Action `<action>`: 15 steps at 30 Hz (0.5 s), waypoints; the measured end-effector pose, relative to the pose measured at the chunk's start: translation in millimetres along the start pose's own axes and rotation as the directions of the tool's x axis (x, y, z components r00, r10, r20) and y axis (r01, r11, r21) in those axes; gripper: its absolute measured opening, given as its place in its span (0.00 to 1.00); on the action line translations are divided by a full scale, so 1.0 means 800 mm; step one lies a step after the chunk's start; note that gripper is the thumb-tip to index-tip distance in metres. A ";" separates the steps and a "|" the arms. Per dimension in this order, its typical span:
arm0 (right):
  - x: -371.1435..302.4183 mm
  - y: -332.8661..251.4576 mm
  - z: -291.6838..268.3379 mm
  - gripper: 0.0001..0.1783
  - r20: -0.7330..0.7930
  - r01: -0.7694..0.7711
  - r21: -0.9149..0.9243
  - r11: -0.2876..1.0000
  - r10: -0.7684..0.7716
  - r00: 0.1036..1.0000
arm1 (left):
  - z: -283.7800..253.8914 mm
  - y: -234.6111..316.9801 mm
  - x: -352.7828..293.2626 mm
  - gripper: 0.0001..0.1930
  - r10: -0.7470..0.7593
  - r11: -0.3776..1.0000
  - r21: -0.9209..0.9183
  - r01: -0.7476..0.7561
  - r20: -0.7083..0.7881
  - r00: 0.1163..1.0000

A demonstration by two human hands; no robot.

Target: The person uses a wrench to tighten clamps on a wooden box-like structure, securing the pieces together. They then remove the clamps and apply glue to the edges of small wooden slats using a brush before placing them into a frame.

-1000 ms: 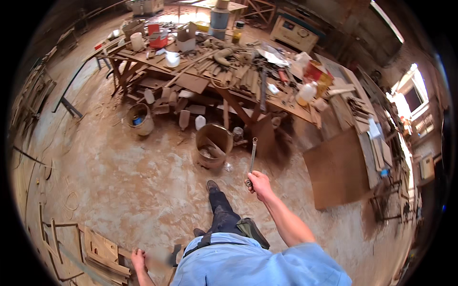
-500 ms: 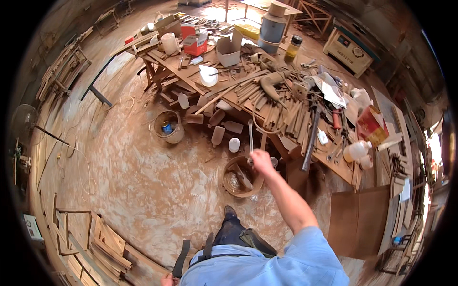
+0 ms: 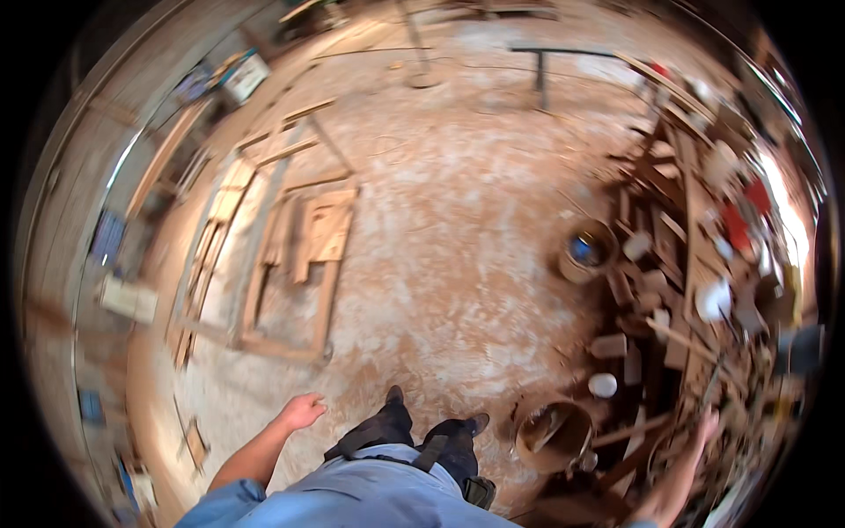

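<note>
My left hand (image 3: 304,411) hangs out to the left over the floor, its fingers loosely bent and a little apart, with nothing visible in it. My right hand (image 3: 706,426) is at the right, beside the cluttered workbench (image 3: 692,238), its fingers closed. A slim grey metal spanner (image 3: 714,380) juts up from that hand, blurred by motion. Below the bench edge stands a round bucket (image 3: 521,433) with a flat piece inside. A white bottle (image 3: 603,385) lies near it.
A second bucket (image 3: 563,262) holding something blue stands farther off by the bench. Wooden frames (image 3: 326,308) and boards lie on the floor at the left. A dark metal stand (image 3: 541,79) is at the back. Dusty bottles and wood scraps crowd under the bench.
My view has swung left, so the bench now sits at the right rim. My left hand has come up into fuller view. My right hand still holds the spanner, now beside the bench.
</note>
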State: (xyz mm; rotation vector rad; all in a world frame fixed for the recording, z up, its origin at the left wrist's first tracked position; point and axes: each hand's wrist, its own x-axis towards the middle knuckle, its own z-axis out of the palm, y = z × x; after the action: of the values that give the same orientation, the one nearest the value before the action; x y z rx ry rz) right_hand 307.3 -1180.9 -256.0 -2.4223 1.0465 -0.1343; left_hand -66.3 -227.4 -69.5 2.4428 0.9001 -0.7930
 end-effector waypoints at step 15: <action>-0.197 -0.260 0.126 0.20 0.236 0.456 0.136 0.879 -0.476 0.847 | 0.043 -0.057 0.143 0.27 -0.057 0.978 -0.192 0.087 0.160 0.985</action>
State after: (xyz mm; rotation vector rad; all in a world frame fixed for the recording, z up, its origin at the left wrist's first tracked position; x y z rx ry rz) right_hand 361.9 -907.8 -228.4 -2.4933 0.3129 -0.0106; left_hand -38.4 -162.7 -176.2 2.1562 0.9641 -0.8608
